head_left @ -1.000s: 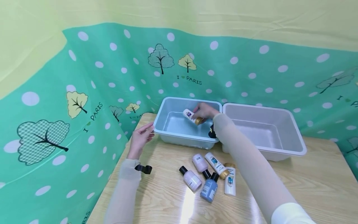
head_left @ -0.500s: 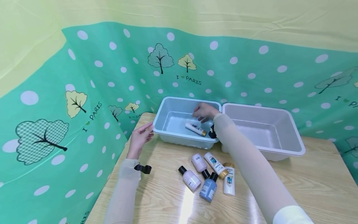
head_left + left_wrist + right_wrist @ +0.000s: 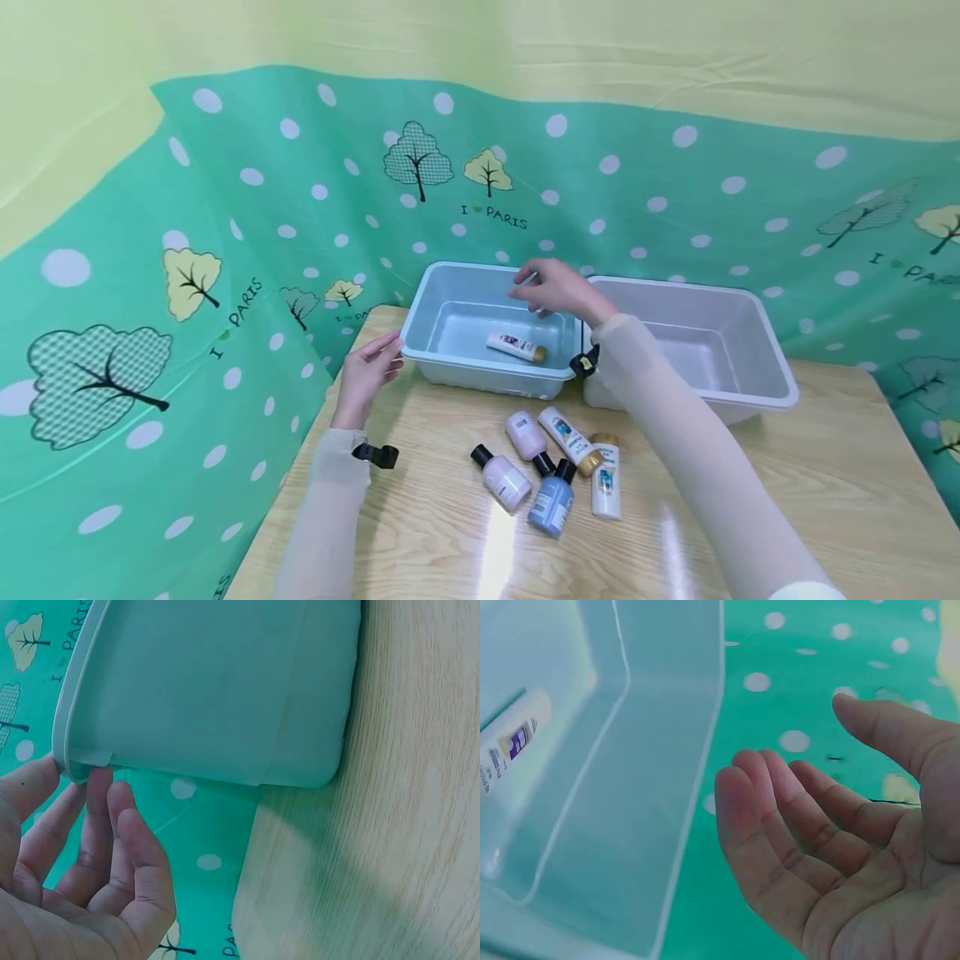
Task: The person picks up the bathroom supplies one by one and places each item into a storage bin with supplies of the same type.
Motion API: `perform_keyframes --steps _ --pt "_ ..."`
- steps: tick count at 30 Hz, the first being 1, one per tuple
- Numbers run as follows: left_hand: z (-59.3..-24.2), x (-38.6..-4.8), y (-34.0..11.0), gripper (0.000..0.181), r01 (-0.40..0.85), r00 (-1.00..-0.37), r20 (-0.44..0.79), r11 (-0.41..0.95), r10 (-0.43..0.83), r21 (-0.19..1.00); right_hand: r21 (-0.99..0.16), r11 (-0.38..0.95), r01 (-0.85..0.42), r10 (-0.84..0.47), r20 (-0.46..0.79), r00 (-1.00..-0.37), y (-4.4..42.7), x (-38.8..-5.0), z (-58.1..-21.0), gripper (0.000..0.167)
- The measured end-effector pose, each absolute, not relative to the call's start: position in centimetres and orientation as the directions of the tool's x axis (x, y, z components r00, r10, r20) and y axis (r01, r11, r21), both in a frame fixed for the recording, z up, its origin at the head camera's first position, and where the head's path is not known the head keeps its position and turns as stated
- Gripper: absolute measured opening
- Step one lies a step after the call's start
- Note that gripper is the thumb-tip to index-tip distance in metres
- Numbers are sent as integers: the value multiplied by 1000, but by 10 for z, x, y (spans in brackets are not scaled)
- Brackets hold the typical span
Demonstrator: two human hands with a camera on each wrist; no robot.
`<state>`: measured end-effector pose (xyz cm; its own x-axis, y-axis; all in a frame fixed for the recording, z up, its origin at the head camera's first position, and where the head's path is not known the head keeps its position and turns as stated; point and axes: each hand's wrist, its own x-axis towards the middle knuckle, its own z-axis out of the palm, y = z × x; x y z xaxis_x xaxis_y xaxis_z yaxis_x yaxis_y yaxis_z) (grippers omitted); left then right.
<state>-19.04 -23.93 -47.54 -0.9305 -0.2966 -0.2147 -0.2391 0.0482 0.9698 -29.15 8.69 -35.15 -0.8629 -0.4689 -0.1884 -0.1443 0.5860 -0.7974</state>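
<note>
My left hand (image 3: 367,377) pinches the left front corner of the light blue plastic bin (image 3: 487,382). In the left wrist view, the thumb is against the bin's rim (image 3: 66,712) and fingertips are beneath it. Over the bin's right back part hovers my right hand (image 3: 558,290), fingers loosely bent and holding nothing. A white tube with a gold cap (image 3: 514,346) lies on the bin's floor, below and apart from that hand. Part of this white tube (image 3: 514,742) also appears at the left of the right wrist view, its cap cut off.
A grey bin (image 3: 780,367) stands right beside the blue one. Before them on the wooden table (image 3: 420,517) lie two pink bottles (image 3: 506,482), a blue bottle (image 3: 552,504) and two white tubes (image 3: 606,483). A green dotted curtain (image 3: 637,200) hangs behind.
My right hand let go of the white tube, which dropped onto the blue bin's floor, and the empty hand has risen toward the back rim. My left hand stays at the corner.
</note>
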Motion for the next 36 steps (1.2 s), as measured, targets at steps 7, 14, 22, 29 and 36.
perform_keyframes --steps 7,14,22,29,36 --pt "-479 -192 -241 46 -238 -934 -209 70 -291 969 -820 530 -216 -494 -92 -865 117 -255 -353 39" --pt "-479 -192 -239 46 -240 -937 -215 60 -276 969 -838 480 -260 -472 4 -882 147 -216 -363 37" --pt "-477 -190 -241 45 -226 -940 -202 61 -275 972 -801 499 -330 -390 132 -911 172 -162 -380 34" --pt "-476 -188 -242 45 -217 -940 -191 64 -284 974 -795 530 -296 -297 153 -943 189 -125 -403 34" --pt "-477 -190 -241 45 -209 -943 -185 60 -278 976 -855 478 -200 -229 98 -968 203 -104 -435 32"
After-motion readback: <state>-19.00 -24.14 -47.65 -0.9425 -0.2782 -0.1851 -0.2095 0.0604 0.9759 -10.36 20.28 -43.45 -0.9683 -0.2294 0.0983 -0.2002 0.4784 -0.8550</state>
